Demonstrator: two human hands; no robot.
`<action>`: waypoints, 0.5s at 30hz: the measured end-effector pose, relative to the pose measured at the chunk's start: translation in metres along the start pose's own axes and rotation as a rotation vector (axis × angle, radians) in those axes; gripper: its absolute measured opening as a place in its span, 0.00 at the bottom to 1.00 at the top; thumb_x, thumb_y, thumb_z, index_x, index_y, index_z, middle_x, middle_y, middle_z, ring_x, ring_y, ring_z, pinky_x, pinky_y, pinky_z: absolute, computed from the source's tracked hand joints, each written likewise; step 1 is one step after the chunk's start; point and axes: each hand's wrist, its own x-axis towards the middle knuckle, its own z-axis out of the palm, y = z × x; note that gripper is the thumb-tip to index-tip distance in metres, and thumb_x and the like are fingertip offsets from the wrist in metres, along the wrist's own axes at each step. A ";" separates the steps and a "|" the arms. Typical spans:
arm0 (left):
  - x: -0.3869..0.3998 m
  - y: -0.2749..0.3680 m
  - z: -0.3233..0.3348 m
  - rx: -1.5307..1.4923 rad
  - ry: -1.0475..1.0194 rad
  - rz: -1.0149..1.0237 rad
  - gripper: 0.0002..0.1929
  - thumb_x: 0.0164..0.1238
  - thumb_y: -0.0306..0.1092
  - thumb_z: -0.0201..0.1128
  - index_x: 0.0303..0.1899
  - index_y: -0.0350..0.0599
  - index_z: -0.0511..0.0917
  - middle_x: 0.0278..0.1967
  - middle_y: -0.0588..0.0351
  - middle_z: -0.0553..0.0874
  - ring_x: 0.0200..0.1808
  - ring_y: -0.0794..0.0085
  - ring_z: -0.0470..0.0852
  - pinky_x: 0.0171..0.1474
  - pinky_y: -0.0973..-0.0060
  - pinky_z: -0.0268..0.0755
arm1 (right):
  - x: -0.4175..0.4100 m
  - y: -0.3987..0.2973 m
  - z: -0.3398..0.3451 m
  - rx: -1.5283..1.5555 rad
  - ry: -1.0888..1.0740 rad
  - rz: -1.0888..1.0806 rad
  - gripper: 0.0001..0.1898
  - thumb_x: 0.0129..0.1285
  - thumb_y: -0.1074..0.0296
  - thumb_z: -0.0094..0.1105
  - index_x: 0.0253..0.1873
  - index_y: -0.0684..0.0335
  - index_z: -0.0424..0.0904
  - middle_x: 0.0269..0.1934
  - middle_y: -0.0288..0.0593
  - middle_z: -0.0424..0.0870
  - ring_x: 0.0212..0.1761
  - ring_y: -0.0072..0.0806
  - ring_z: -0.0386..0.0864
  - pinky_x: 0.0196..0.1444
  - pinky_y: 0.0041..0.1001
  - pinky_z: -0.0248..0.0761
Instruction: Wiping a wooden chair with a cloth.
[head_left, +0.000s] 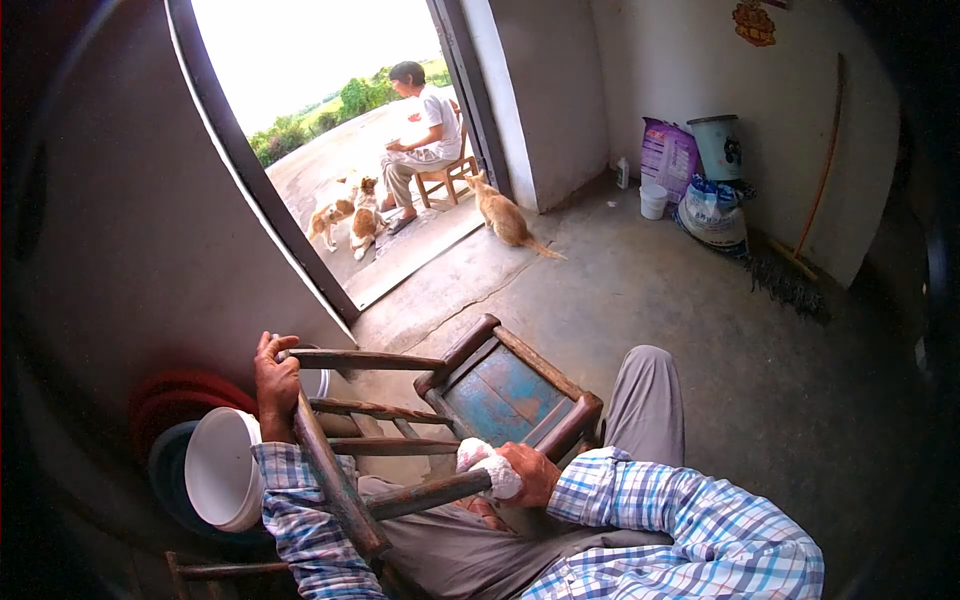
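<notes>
A wooden chair is tilted before me, with its back towards me. Its seat shows worn blue paint. My left hand grips the far left corner of the chair back, where the top rail meets a post. My right hand presses a white and pink cloth around the near back post, close to the seat. Part of the cloth wraps over the post and hides the wood there. Both forearms are in plaid sleeves, and my knee stands right of the seat.
At the left are a white bucket and red basins. A cat sits by the doorway; outside, a person sits on a chair near two dogs. A broom, sacks and a pail stand along the right wall.
</notes>
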 end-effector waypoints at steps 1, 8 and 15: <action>0.000 -0.003 -0.001 0.002 0.001 0.004 0.26 0.48 0.19 0.52 0.52 0.35 0.85 0.73 0.25 0.64 0.80 0.45 0.56 0.80 0.60 0.45 | 0.001 -0.002 -0.001 0.002 -0.001 -0.001 0.29 0.46 0.64 0.83 0.54 0.61 0.78 0.41 0.50 0.82 0.42 0.48 0.82 0.47 0.43 0.76; -0.001 -0.003 0.007 -0.053 0.047 0.010 0.23 0.51 0.19 0.51 0.49 0.33 0.86 0.71 0.27 0.68 0.79 0.46 0.59 0.79 0.65 0.47 | 0.005 -0.008 -0.008 -0.014 -0.059 -0.015 0.30 0.48 0.64 0.82 0.56 0.62 0.77 0.44 0.51 0.83 0.44 0.49 0.83 0.50 0.42 0.76; -0.001 -0.004 0.005 -0.058 0.041 0.003 0.22 0.51 0.20 0.51 0.48 0.34 0.86 0.72 0.25 0.66 0.79 0.46 0.58 0.79 0.65 0.47 | 0.004 -0.007 -0.008 -0.003 -0.038 -0.049 0.31 0.48 0.63 0.82 0.57 0.62 0.76 0.44 0.51 0.83 0.44 0.49 0.83 0.49 0.43 0.77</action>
